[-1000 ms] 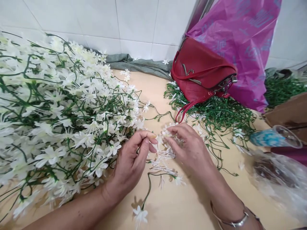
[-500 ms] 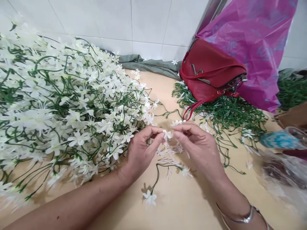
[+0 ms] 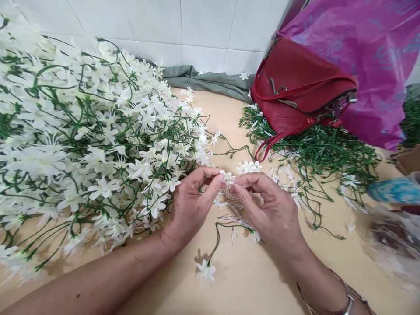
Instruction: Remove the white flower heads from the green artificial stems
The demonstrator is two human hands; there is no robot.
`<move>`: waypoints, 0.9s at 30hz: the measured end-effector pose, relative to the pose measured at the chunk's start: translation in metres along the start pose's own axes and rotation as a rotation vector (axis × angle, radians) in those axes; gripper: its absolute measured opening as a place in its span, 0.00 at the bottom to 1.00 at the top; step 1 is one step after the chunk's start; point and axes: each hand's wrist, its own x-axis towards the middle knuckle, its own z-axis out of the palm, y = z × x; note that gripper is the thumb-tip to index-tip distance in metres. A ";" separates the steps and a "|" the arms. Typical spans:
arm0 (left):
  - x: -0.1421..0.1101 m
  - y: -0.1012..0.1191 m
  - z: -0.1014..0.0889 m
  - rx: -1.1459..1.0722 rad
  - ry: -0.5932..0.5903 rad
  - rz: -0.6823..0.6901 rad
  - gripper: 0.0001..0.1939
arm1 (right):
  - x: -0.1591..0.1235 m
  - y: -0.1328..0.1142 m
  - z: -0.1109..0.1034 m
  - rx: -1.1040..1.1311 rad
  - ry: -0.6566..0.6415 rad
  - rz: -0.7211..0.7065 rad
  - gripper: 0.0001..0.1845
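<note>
Just right of a heap of white, green-stemmed artificial flowers (image 3: pixel 104 188), a small white petalled blossom (image 3: pixel 227 176) is pinched between thumb and forefinger of both the left hand (image 3: pixel 193 205) and right hand (image 3: pixel 275 208), neither nearer, its long axis unclear.

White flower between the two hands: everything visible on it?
The white flower is small, with pale petals that look like cloth or plastic. It appears raised above the beige table, held between the left hand and right hand, whose fingers touch it from opposite sides and partly cover it. Whether a stem is attached can't be told.
</note>
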 end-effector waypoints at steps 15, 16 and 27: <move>-0.001 0.002 0.001 -0.018 -0.078 0.016 0.03 | 0.002 0.001 0.010 -0.106 0.215 -0.130 0.06; -0.001 0.001 0.001 -0.015 -0.076 0.029 0.03 | 0.003 0.001 0.010 -0.091 0.213 -0.124 0.06; 0.001 0.003 0.001 -0.063 -0.087 0.096 0.03 | 0.001 0.010 0.010 0.305 0.158 0.071 0.06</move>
